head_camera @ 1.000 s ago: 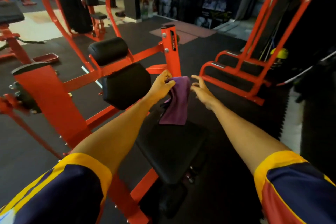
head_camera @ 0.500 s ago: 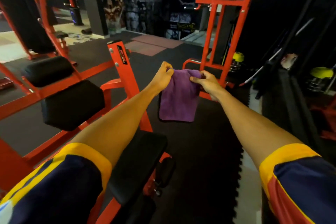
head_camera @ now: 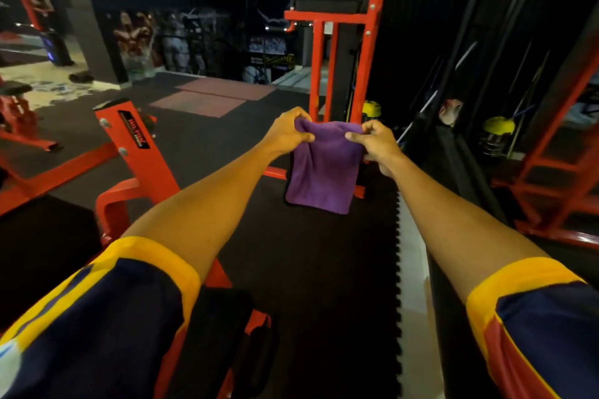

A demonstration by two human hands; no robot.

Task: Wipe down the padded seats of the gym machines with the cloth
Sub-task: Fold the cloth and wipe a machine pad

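Observation:
A purple cloth (head_camera: 322, 172) hangs in the air in front of me, above the dark rubber floor. My left hand (head_camera: 287, 134) pinches its top left corner and my right hand (head_camera: 376, 142) pinches its top right corner, both arms stretched out. The black padded seat (head_camera: 220, 327) of the red machine shows low in the frame, partly hidden under my left sleeve. A larger black pad (head_camera: 42, 243) lies at the left edge.
The red machine's upright post (head_camera: 136, 142) stands to the left of my arms. A tall red frame (head_camera: 343, 58) rises straight ahead, behind the cloth. Another red rack (head_camera: 551, 172) and yellow-topped objects (head_camera: 497, 126) stand on the right. Dark rubber matting (head_camera: 308, 269) stretches ahead.
The view has swung right, away from the red machine's pads. My right hand went from reaching for the cloth to pinching it, and both hands now hold it spread.

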